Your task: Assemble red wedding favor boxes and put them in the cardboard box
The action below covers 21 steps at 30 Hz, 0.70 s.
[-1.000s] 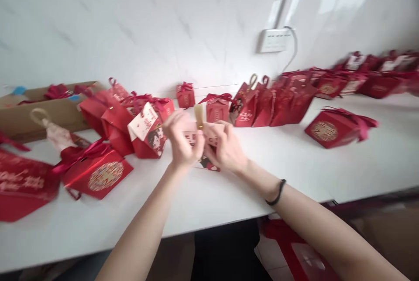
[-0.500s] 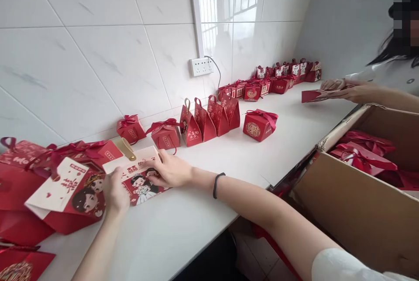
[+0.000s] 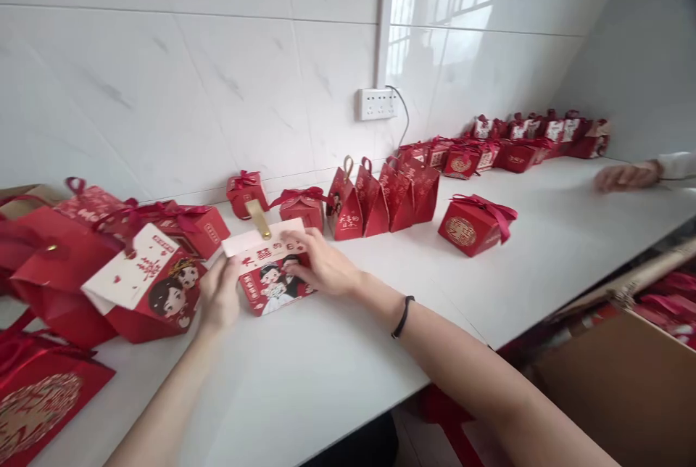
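Observation:
Both my hands hold a small red and white gift box [image 3: 270, 273] with a cartoon couple printed on it and a gold tab on top, standing on the white counter [image 3: 337, 373]. My left hand [image 3: 220, 298] grips its left side with curled fingers. My right hand [image 3: 325, 266], with a black band at the wrist, presses on its right top corner. A matching box [image 3: 146, 294] lies tilted just left of my left hand.
Several red ribboned boxes and triangular bags [image 3: 380, 199] line the tiled wall, reaching the far corner [image 3: 533, 137]. One red box [image 3: 475, 224] sits apart. Another person's hand [image 3: 625, 177] rests at the right. An open cardboard carton [image 3: 625, 380] stands below right. A wall socket [image 3: 376, 104] is above.
The box, lifted a second ago, has come down onto the counter between my hands. The view has swung, and the other person's hand has moved away from the flat red card.

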Motion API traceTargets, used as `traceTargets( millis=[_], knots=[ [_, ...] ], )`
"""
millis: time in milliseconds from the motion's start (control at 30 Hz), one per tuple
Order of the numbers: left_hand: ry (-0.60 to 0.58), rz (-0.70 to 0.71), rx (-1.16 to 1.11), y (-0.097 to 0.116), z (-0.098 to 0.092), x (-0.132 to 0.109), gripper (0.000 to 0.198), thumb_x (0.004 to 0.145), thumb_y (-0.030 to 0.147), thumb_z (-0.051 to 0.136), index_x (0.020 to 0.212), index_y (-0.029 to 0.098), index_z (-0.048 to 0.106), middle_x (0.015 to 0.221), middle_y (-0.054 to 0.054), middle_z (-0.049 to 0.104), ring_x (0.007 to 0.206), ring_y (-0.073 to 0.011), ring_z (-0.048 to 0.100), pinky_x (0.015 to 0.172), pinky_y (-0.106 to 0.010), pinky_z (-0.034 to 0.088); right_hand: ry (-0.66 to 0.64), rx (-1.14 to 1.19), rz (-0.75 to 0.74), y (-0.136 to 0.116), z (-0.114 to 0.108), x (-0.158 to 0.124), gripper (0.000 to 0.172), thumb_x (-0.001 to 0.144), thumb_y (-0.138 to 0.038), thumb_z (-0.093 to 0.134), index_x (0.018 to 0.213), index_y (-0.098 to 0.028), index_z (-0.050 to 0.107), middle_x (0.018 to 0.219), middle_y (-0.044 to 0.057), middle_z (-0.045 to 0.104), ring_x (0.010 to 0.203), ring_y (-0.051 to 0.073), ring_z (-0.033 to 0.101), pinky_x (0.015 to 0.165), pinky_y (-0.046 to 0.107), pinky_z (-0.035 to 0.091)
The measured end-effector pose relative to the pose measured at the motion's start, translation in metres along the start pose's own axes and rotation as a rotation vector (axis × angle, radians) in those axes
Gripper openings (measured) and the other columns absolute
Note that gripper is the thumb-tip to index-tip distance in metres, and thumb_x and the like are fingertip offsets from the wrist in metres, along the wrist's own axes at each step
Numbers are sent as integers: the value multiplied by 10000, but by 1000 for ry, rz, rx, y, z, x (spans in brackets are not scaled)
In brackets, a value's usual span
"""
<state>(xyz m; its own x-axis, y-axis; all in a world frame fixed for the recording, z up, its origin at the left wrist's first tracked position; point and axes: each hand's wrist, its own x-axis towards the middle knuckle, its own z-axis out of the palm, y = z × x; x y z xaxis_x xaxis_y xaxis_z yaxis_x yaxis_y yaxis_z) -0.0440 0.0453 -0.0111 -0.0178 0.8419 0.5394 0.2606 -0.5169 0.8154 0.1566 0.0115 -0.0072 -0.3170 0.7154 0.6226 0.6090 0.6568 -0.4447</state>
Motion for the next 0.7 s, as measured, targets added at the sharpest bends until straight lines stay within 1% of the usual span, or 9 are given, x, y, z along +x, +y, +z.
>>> traceTargets(
  millis=[100,133,233,333,400,467,567,633,700],
  knots=[
    [-11,-8,82,13,0,-7,474,790,599,530,869,146,646,819,-70,700,838,-249,652,695,-291,542,141,86,148,12,1,-3,581,834,-238,627,1335,-215,336,1233,119,467,1163,229,507,1009,399,446],
    [-61,-20,51,18,0,-9,489,778,604,548,897,141,650,852,-80,706,865,-257,655,711,-295,545,179,96,231,15,1,-3,552,812,-227,642,1298,-219,381,1208,113,483,1150,233,517,1005,406,449],
    [-360,-119,-126,30,1,-14,489,762,563,597,982,133,671,1026,-109,702,979,-273,648,785,-311,554,239,108,363,20,1,-3,375,819,-282,608,1157,-168,494,1169,164,484,1106,294,524,968,493,444],
    [-552,-203,-202,30,2,-17,450,738,493,636,1026,151,684,1167,-119,650,1002,-291,641,634,-300,573,174,170,415,15,-6,-3,309,877,-433,507,1005,-162,583,1040,150,575,972,291,591,892,489,480],
    [-513,-206,-179,25,3,-17,409,733,475,637,973,147,690,1083,-127,673,946,-287,653,591,-307,565,61,232,410,8,-12,-4,441,908,-543,396,954,-171,629,943,114,645,903,271,630,854,456,506],
    [-385,-191,-141,16,4,-15,403,745,466,634,992,149,658,1043,-123,666,953,-269,643,724,-357,565,-71,333,372,1,-16,-4,569,884,-646,352,1036,-180,639,1009,96,680,967,268,637,877,427,510],
    [-198,-185,-73,6,4,-11,652,682,440,719,1237,178,498,1298,-152,514,1172,-286,529,943,-422,479,-232,523,308,-7,-17,-5,683,776,-705,513,1207,-177,565,1234,104,618,1134,277,576,971,406,467],
    [-206,-183,-70,2,3,-9,773,658,436,744,1311,188,413,1391,-162,432,1268,-297,449,993,-425,441,-282,593,306,-10,-15,-4,710,737,-679,595,1216,-156,548,1263,123,599,1158,287,560,993,419,451],
    [-286,-165,-111,1,3,-8,684,702,448,709,1274,183,443,1346,-144,500,1242,-277,488,997,-395,442,-284,585,320,-12,-13,-4,662,755,-651,599,1187,-151,561,1237,120,614,1142,283,573,993,427,456]
  ],
)
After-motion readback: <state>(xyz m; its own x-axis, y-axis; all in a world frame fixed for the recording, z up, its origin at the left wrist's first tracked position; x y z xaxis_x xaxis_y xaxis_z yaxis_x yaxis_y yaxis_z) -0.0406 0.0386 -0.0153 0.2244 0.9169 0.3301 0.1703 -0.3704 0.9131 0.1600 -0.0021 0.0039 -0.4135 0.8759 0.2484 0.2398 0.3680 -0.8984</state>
